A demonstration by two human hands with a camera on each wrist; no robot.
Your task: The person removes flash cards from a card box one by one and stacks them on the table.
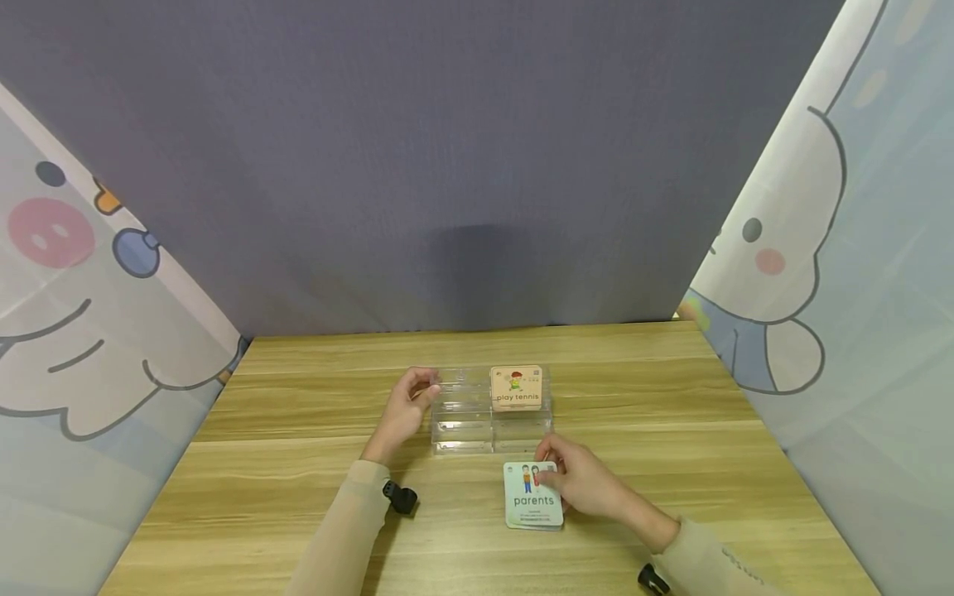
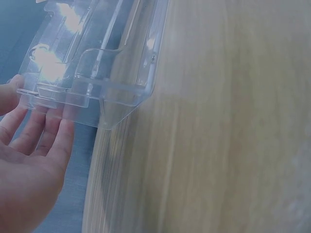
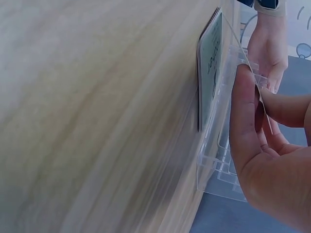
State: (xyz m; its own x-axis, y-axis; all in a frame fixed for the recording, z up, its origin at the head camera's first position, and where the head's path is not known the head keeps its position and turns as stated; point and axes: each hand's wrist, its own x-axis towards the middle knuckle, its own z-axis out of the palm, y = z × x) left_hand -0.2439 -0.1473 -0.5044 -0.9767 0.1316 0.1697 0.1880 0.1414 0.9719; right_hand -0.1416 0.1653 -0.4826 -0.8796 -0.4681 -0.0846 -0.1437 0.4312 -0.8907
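A clear plastic tiered card holder (image 1: 462, 426) stands on the table. My left hand (image 1: 406, 407) grips its far left corner, the thumb on the top edge and the fingers (image 2: 60, 141) behind the wall. In my right hand (image 1: 585, 478) a pale green "parents" card (image 1: 532, 501) is pinched between thumb and fingers, just in front of the holder. Under that card, the right wrist view shows a small stack of green cards (image 3: 211, 73) lying on the table, its top word partly hidden. A tan "play tennis" card (image 1: 517, 389) sits in the holder's upper right compartment.
The wood-grain table (image 1: 298, 430) reaches back to a dark grey curtain (image 1: 477, 165). Cartoon-printed cloths (image 1: 797, 273) hang along both sides. A small black device (image 1: 402, 498) is strapped at each wrist.
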